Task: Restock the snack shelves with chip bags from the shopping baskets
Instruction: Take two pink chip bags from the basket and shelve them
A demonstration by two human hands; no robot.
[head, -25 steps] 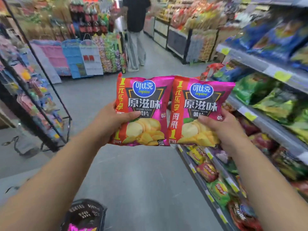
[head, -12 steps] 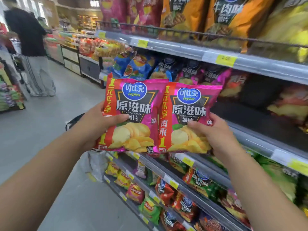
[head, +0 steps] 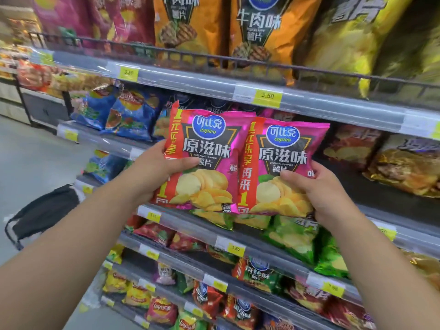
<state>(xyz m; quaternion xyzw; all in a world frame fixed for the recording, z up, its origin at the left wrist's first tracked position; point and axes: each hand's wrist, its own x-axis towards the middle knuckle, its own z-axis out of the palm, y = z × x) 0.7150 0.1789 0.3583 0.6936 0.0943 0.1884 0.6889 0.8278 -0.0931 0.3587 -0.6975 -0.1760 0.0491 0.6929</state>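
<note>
I record the left grip [head: 154, 173] clenched on the lower left edge of the left pink chip bag [head: 207, 160], thumb across its front. The right grip [head: 326, 194] grasps the right pink chip bag [head: 281, 163] at its lower right corner. Both bags are upright and overlapping, held before the middle shelf [head: 188, 224]. Green chip bags [head: 292, 236] lie at 6 o'clock beneath them, and orange bags [head: 259, 32] stand at 12 o'clock. A black basket [head: 45, 210] is at 8 o'clock.
</note>
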